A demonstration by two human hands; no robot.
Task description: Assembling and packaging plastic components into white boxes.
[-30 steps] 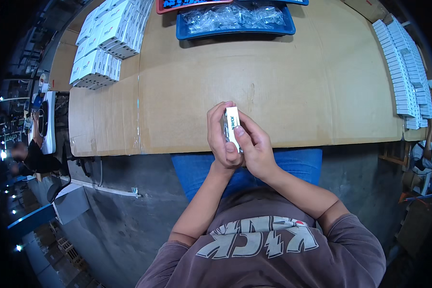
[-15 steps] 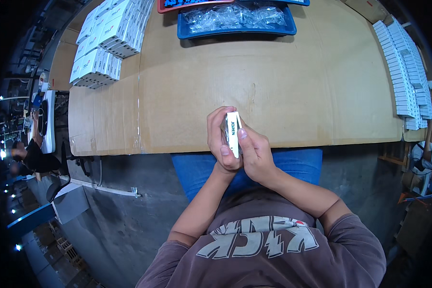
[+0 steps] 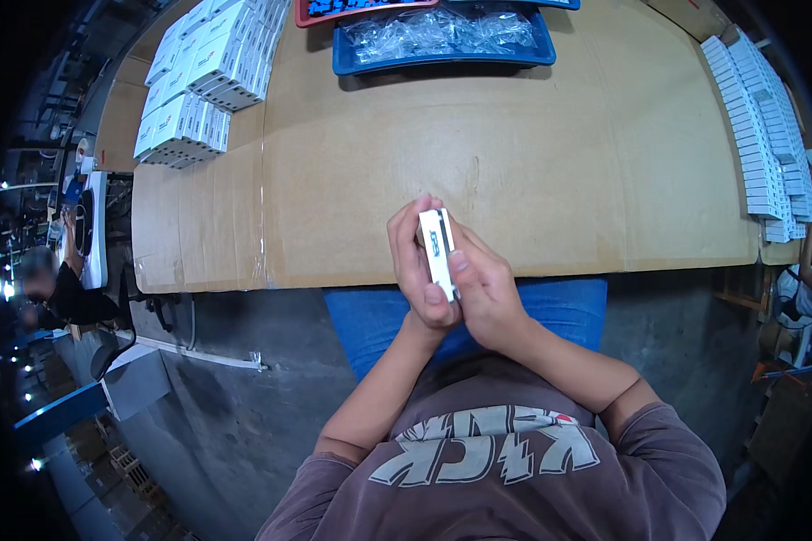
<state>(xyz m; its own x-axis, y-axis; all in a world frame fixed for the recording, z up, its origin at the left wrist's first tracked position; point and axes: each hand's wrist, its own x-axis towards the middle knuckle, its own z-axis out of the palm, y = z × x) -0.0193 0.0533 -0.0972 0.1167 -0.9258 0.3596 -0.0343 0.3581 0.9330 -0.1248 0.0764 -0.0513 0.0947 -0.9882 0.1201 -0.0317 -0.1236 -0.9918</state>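
A small white box with dark print on its narrow side is held between both hands, just over the table's near edge. My left hand wraps round its left side, fingers at the far end and thumb at the near end. On the other side, my right hand is closed against it with the thumb on its right edge. A dark strip runs along the upper right of the box. The palms hide most of its broad faces.
The table is covered with brown cardboard. White boxes stand stacked at the far left, and more white boxes at the right. A blue tray of clear plastic pieces and a red tray of blue parts sit at the back. Someone sits far left.
The box has tilted slightly between my hands, and a dark strip on its edge now shows more. Both hands stay closed round it in nearly the same place.
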